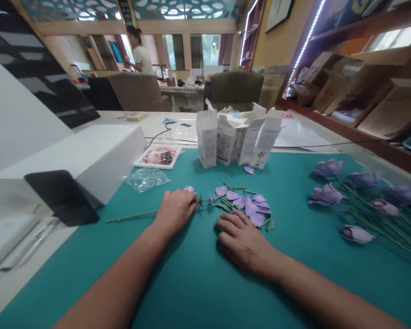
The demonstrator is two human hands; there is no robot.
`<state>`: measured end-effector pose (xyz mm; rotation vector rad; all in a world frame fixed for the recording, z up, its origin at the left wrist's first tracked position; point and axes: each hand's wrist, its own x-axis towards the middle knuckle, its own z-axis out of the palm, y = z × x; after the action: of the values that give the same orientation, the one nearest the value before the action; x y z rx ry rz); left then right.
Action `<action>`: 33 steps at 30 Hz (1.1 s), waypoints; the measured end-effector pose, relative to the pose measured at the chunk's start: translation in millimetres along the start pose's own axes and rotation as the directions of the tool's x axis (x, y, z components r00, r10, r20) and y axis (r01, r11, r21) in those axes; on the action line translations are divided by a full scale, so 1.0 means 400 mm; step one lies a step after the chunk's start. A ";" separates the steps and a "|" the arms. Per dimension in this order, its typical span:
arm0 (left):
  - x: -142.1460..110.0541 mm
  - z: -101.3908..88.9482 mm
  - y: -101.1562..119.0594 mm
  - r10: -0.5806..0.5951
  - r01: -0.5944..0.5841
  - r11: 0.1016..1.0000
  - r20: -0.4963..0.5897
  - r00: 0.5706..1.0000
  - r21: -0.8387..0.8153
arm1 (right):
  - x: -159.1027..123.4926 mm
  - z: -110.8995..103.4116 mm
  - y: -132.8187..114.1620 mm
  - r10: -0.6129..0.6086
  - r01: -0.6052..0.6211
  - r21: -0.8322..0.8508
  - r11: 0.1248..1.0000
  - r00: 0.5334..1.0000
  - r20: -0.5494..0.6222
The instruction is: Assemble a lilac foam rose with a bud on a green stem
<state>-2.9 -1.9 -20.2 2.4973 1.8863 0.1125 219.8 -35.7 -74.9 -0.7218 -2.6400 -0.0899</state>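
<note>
My left hand (176, 208) is closed over a green flower stem (130, 217) that lies on the mat and runs out to the left from beneath the palm. Just beyond the fingers, a pale purple bud or petal (189, 188) shows in part. My right hand (243, 240) rests palm down with its fingers slightly bent and apart. Its fingertips are beside a pile of loose purple petals (250, 207) and short green stem pieces (228, 204). Whatever lies beneath the right palm is hidden.
Several purple roses (327, 195) lie on the green mat (192, 283) at the right. White boxes with open flaps (207, 141) stand at the back. A crumpled clear bag (147, 179), a framed picture (159, 156) and a black phone-like slab (61, 196) are at left. A person (142, 57) stands far off.
</note>
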 end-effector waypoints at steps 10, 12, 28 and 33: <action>-0.011 0.019 0.014 0.046 -0.046 0.997 0.011 0.999 -0.063 | 0.018 -0.036 0.132 0.302 -0.287 0.106 0.952 0.937 -0.177; -0.013 0.026 0.017 0.049 -0.048 0.997 0.014 0.999 -0.068 | 0.019 -0.048 0.151 0.358 -0.334 0.141 0.932 0.910 -0.208; 0.021 -0.033 -0.227 -0.281 0.299 0.948 -0.159 0.947 0.106 | -0.043 -0.096 0.282 0.710 -0.651 0.288 0.703 0.667 -0.227; 0.026 -0.005 -0.269 -0.256 0.275 0.949 -0.134 0.957 0.156 | -0.055 -0.111 0.289 0.726 -0.667 0.309 0.678 0.673 -0.143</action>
<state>-103.7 37.6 -23.2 2.3506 2.3549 0.0914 311.0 46.5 -47.6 -1.4791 -1.9109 0.3230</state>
